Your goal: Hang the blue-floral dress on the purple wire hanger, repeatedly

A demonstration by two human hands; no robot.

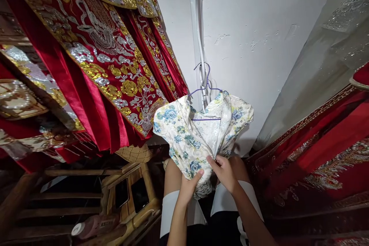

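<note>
A white dress [184, 142] with blue and green flowers hangs in front of me on a thin purple hanger [198, 90]. Its back lies open in a V, edged by what looks like a zipper [203, 142]. Low on the bodice, my left hand [190, 186] grips the fabric, thumb on top. My right hand [224, 173] pinches the lower end of the zipper, thumb and finger together; the pull itself is too small to make out. Below the hands the dress bunches between my knees.
A red embroidered garment [115, 65] hangs at the left, another red gown [325, 150] at the right. A white strap [198, 27] runs down the pale wall [248, 15]. Lower left are a wooden chair [129, 200] and a pink bottle with a white cap [95, 226].
</note>
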